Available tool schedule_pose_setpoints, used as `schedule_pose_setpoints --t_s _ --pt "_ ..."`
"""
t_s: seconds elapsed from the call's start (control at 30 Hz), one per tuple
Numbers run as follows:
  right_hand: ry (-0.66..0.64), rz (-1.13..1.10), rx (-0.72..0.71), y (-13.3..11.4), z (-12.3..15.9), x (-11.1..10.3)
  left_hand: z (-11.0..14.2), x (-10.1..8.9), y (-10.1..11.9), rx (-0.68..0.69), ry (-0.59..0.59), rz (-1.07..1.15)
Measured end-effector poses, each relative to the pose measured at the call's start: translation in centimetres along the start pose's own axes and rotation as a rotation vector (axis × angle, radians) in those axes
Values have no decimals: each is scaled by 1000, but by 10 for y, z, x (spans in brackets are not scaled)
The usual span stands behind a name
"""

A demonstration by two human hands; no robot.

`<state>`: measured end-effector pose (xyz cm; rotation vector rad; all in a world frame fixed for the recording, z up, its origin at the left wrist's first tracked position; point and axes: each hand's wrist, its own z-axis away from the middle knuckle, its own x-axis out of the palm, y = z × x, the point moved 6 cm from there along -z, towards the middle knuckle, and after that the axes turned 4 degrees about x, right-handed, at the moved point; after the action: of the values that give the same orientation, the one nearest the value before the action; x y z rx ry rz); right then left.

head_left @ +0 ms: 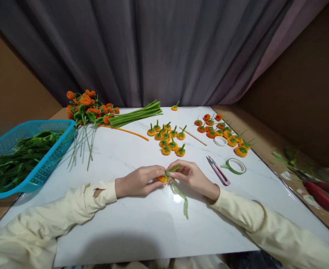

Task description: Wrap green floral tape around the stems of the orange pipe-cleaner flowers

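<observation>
Between the fingers of my left hand (143, 180) is a small orange-yellow fuzzy flower head (162, 179), its short green stem pointing up to the right. My right hand (191, 177) pinches a strip of light green floral tape (183, 198) at the base of that stem; the tape's loose end hangs down over the white table. Beyond my hands stand several yellow-orange flower heads (165, 150) with green stems upright. To the right of my right hand lie pink-handled thread snips (218, 171) and a roll of green tape (235, 166).
A blue basket (38, 175) of green leaves is at the left. Behind it lie finished-looking orange flowers (86, 101) and a bundle of green stems (136, 114). A wooden stick (194, 136), a white ring (220, 141) and more flower heads (206, 129) are at right; red-handled pliers (322, 196) lie beyond.
</observation>
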<state>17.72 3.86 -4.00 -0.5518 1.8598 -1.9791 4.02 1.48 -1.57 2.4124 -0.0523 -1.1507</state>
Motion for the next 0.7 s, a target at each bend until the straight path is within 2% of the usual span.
schedule_pose_setpoints --t_s 0.7 --pt "62 155 -73 -2 4 -1 1 0 -3 -34 22 41"
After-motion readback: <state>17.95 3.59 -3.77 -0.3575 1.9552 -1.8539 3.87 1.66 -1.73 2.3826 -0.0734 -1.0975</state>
